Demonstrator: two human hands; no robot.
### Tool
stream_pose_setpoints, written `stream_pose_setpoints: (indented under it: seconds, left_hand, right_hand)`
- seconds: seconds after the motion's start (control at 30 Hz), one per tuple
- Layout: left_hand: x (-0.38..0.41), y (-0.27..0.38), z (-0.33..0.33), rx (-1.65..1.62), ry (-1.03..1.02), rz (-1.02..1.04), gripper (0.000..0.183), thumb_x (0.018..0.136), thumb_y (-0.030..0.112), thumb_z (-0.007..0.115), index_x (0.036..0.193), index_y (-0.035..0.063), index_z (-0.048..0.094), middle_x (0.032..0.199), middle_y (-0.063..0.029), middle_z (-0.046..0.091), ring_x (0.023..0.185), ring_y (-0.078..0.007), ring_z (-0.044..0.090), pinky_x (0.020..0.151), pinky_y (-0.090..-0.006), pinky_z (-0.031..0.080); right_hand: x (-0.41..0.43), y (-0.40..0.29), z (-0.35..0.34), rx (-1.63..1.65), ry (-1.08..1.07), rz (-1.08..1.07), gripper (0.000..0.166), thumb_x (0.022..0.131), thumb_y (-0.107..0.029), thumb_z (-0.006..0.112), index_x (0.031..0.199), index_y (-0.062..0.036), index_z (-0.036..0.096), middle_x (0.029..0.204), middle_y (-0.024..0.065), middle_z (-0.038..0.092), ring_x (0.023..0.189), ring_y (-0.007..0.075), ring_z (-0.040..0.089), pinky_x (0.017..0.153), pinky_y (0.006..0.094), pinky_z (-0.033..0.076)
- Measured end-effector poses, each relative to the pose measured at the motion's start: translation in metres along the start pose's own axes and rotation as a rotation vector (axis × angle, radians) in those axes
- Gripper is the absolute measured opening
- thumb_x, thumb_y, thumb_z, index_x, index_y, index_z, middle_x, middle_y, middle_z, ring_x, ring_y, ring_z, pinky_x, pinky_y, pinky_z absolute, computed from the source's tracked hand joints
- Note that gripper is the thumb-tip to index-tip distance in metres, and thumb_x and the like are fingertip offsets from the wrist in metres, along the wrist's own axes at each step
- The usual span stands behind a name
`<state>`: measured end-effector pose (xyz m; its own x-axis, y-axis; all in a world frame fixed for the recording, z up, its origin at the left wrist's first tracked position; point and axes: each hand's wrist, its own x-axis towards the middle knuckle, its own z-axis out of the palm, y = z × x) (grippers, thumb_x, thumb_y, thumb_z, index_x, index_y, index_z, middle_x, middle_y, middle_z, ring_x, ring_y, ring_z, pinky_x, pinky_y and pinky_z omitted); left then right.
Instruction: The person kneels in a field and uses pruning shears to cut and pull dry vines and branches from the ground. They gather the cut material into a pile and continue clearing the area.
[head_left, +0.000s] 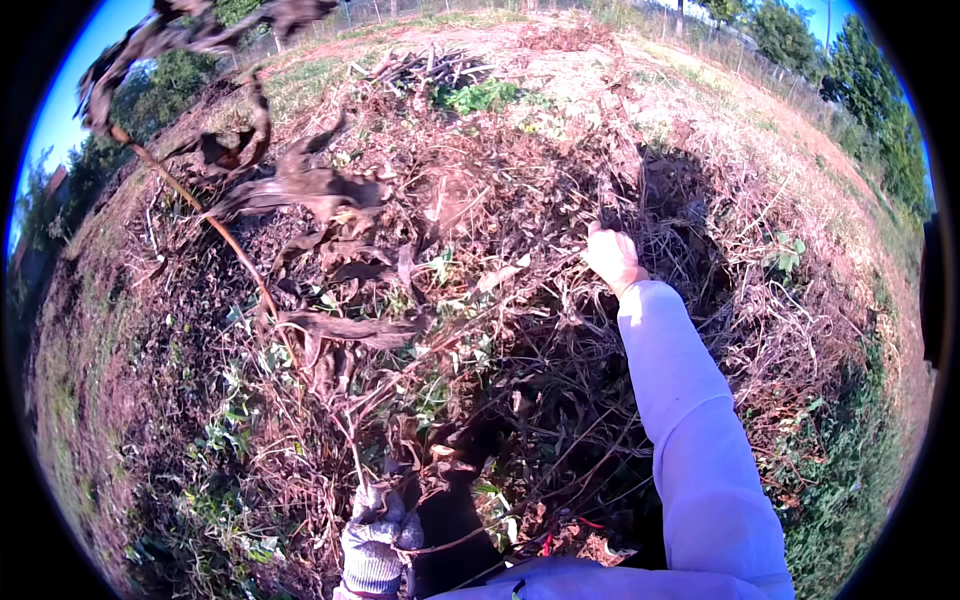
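Note:
My left hand, in a grey knitted glove, grips the base of a long dried stalk at the lower middle. The stalk leans up and left, with withered brown leaves curling off it. A thinner dry stem crosses beside the glove. Farther out, my bare right hand is at the end of an outstretched arm in a pale sleeve. Its fingers are curled on dried plant matter at the heap; the exact piece inside the fist is hidden.
A wide heap of dry vines and stems spreads before me, with green leaves at its left. Cut sticks lie piled beyond it, beside a green plant. Trees and a fence border the bare ground.

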<state>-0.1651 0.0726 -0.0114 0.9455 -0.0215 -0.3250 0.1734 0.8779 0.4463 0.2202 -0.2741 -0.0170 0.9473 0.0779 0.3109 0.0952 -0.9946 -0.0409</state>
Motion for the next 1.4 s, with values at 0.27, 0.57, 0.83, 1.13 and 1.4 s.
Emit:
stream_pose_setpoints:
  seconds: [0.27, 0.57, 0.83, 1.13, 1.4]
  left_hand:
    - [-0.008, 0.058, -0.036, -0.085, 0.186, 0.523, 0.031, 0.075, 0.003, 0.054, 0.105, 0.0107, 0.054, 0.066, -0.0019, 0.044, 0.050, -0.0148, 0.041, 0.044, -0.0270, 0.035]
    - [0.027, 0.143, -0.034, 0.131, 0.042, 0.658, 0.014, 0.081, 0.010, 0.055, 0.095, 0.0079, 0.055, 0.066, 0.0000, 0.047, 0.056, -0.0106, 0.043, 0.052, -0.0217, 0.037]
    - [0.069, 0.145, 0.025, -0.082, -0.284, 0.714, 0.007, 0.084, 0.011, 0.056, 0.081, 0.0065, 0.051, 0.068, -0.0045, 0.048, 0.060, -0.0174, 0.046, 0.056, -0.0279, 0.041]
    - [0.064, 0.124, 0.076, 0.307, -0.271, 0.833, 0.031, 0.077, 0.007, 0.061, 0.104, 0.0128, 0.048, 0.073, -0.0021, 0.051, 0.063, -0.0189, 0.052, 0.058, -0.0312, 0.046]
    - [0.069, 0.034, 0.082, 0.041, -0.335, 0.475, 0.025, 0.080, 0.008, 0.058, 0.103, 0.0126, 0.049, 0.073, -0.0015, 0.050, 0.068, -0.0160, 0.050, 0.063, -0.0302, 0.043]
  right_hand:
    - [0.035, 0.123, -0.001, 0.191, 0.239, 0.436, 0.043, 0.078, -0.029, 0.071, 0.096, 0.0057, 0.052, 0.086, 0.0226, 0.065, 0.084, 0.0365, 0.064, 0.074, 0.0399, 0.051]
    - [-0.021, 0.073, -0.056, 0.667, 0.124, 0.088, 0.054, 0.086, -0.017, 0.060, 0.132, 0.0028, 0.042, 0.131, 0.0238, 0.049, 0.122, 0.0307, 0.048, 0.101, 0.0356, 0.037]
    - [-0.184, -0.005, -0.120, 0.513, 0.225, -0.331, 0.049, 0.084, -0.019, 0.062, 0.126, 0.0007, 0.048, 0.126, 0.0224, 0.050, 0.119, 0.0373, 0.047, 0.101, 0.0406, 0.036]
    - [-0.287, -0.020, -0.092, 0.296, 0.019, -0.573, 0.056, 0.068, -0.022, 0.075, 0.114, 0.0020, 0.056, 0.117, 0.0177, 0.051, 0.115, 0.0359, 0.046, 0.094, 0.0429, 0.041]
    - [-0.315, -0.063, -0.077, 0.672, -0.199, -0.532, 0.047, 0.075, -0.038, 0.071, 0.100, 0.0009, 0.067, 0.101, 0.0140, 0.061, 0.097, 0.0311, 0.055, 0.084, 0.0378, 0.046]
